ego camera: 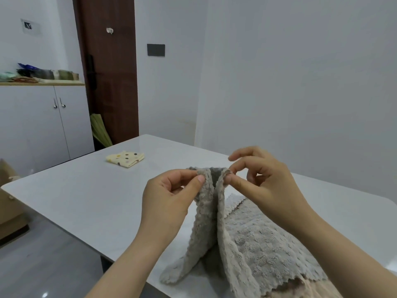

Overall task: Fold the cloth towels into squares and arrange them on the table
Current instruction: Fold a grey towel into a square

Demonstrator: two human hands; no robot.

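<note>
Up above the white bench (86,190), both hands are pinching the top edge of a grey fleecy towel (247,239), left hand (169,198) and right hand (266,181) close together, each grip closed on it. Its lower part is lying on the bench beneath them. Well apart, a folded yellow dotted towel (125,159) is resting near the far edge.

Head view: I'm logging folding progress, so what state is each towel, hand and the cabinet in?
Grey towel: unfolded, top edge lifted, rest draped on the table.
Dotted yellow towel: folded, lying flat.
Left hand: pinching the grey towel's edge.
Right hand: pinching that edge.
Cabinet: doors closed.
</note>
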